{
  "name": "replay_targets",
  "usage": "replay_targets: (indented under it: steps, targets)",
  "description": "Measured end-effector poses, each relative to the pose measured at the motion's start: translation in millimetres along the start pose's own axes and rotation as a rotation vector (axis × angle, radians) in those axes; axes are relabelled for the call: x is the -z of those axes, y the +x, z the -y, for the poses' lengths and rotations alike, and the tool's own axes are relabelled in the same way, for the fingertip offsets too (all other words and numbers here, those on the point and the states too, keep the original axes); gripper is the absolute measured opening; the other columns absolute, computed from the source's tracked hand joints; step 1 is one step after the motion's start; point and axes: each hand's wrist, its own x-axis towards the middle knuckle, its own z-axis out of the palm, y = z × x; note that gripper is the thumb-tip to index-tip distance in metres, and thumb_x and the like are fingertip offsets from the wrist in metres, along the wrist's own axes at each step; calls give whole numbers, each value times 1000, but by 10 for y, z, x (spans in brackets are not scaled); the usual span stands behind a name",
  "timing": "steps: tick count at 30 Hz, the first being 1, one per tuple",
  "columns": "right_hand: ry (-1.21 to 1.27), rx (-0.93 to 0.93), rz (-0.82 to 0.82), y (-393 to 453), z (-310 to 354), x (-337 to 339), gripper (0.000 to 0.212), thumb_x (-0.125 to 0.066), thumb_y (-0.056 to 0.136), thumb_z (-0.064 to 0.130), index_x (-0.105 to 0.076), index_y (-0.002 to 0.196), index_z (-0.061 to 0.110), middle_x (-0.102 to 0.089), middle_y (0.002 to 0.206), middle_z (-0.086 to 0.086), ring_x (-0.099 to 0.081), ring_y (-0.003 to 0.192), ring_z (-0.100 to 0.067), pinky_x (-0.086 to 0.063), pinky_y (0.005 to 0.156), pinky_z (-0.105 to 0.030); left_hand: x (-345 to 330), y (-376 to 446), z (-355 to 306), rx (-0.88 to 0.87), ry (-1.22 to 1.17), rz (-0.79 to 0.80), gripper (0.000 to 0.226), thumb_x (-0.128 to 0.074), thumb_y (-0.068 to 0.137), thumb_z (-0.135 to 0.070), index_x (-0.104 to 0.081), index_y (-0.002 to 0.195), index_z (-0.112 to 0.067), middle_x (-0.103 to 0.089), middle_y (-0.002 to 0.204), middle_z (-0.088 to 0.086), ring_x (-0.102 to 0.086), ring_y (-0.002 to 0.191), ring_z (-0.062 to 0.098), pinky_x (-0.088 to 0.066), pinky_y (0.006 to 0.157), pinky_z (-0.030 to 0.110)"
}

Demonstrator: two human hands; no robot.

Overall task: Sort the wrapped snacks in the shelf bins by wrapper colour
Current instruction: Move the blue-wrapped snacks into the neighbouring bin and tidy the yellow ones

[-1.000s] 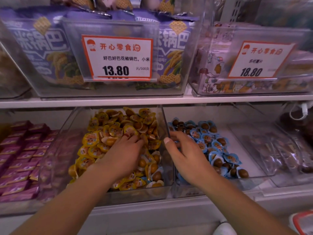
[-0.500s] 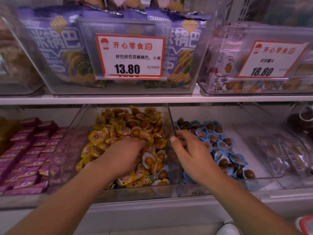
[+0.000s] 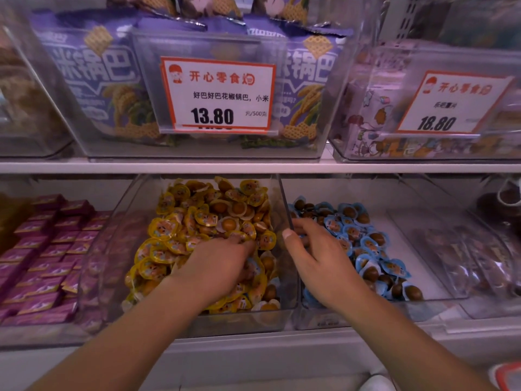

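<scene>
Yellow-wrapped snacks (image 3: 197,221) fill the clear middle bin (image 3: 225,320). My left hand (image 3: 220,266) lies palm down on that pile, with its fingers curled down into the wrappers and the fingertips buried. Blue-wrapped snacks (image 3: 363,238) lie in the clear bin (image 3: 408,249) to the right, past a clear divider (image 3: 284,204). My right hand (image 3: 318,261) rests on the blue pile at its left edge. Its thumb is held straight beside the divider and its fingers are lightly bent over the snacks. A wrapper with a bluish edge (image 3: 255,266) shows among the yellow ones by my left hand.
Magenta packets (image 3: 48,249) fill the bin at the left. A clear bin of dark wrapped items (image 3: 465,255) stands at the right. The shelf above (image 3: 253,166) holds bins of purple bags (image 3: 93,71) with price tags (image 3: 217,97).
My left hand's fingers have curled deeper into the yellow pile. My right hand has stayed at the left edge of the blue bin. My view has moved closer.
</scene>
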Motion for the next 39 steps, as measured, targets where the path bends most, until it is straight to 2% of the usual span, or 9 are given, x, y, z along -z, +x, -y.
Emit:
replay_targets:
  steps: [5, 10, 17, 22, 26, 30, 33, 36, 39]
  targets:
    - [-58, 58, -73, 13, 78, 52, 40, -42, 99, 48, -56, 128, 25, -54, 122, 6, -55, 106, -3, -46, 87, -22, 184, -86, 165, 134, -570, -88, 24, -69, 85, -50, -52, 87, -33, -65, 85, -10, -62, 78, 10, -48, 65, 31]
    - [95, 337, -391, 12, 530, 39, 20, -51, 96, 26, -61, 113, 20, -53, 107, 10, -56, 99, -2, -42, 82, -11, 432, -226, 206, 497, -1631, -264, 36, -63, 87, -43, -59, 96, -9, -62, 72, 7, -45, 43, 9, -28, 35, 20]
    - [32, 265, 76, -31, 798, -649, 40, -59, 91, 38, -51, 130, 33, -44, 124, 11, -52, 112, -3, -41, 98, -16, 524, -319, 191, 642, -1885, -319, 27, -53, 99, -33, -62, 100, -7, -65, 85, 20, -62, 69, 24, -44, 51, 26]
    - [432, -14, 95, 70, 834, -756, 35, -76, 85, 22, -58, 112, 34, -63, 111, 11, -65, 95, 2, -50, 80, -13, 565, -397, 246, 644, -2036, -261, 28, -49, 102, -29, -60, 103, -4, -64, 78, 21, -50, 45, 16, -24, 31, 16]
    - [743, -236, 100, 156, 905, -736, 18, -68, 89, 5, -65, 105, 13, -74, 88, -6, -71, 70, -13, -55, 57, -23, 571, -454, 324, 631, -1973, -244, 29, -54, 99, -31, -59, 100, -2, -59, 69, 19, -44, 45, 17, -24, 36, 17]
    - [1048, -526, 43, 189, 941, -653, 11, -57, 95, 8, -64, 102, 2, -68, 83, -17, -67, 61, -27, -53, 50, -31, 509, -474, 308, 604, -1488, -533, 20, -58, 94, -37, -65, 93, -17, -63, 71, -2, -57, 61, 12, -44, 54, 24]
    - [1361, -685, 337, 92, 1066, -660, 38, -49, 96, 35, -67, 113, 6, -73, 98, -16, -72, 80, -29, -59, 67, -39, 475, -518, 160, 386, -1190, -605, 22, -59, 92, -48, -60, 103, -29, -68, 90, -12, -65, 86, 2, -49, 74, 16]
    - [1488, -703, 349, 61, 1086, -593, 51, -48, 94, 49, -68, 122, 11, -69, 122, -14, -67, 109, -28, -53, 93, -39, 433, -532, 1, 195, -889, -486, 44, -59, 88, -46, -51, 128, -29, -61, 119, -13, -57, 113, 8, -47, 97, 33]
    - [1441, -644, 240, 100, 1017, -332, 38, -54, 95, 31, -68, 116, 2, -68, 106, -16, -64, 87, -26, -52, 70, -30, 486, -512, -63, 89, -773, -408, 67, -54, 85, -55, -42, 144, -27, -48, 144, -11, -41, 136, 10, -36, 112, 42]
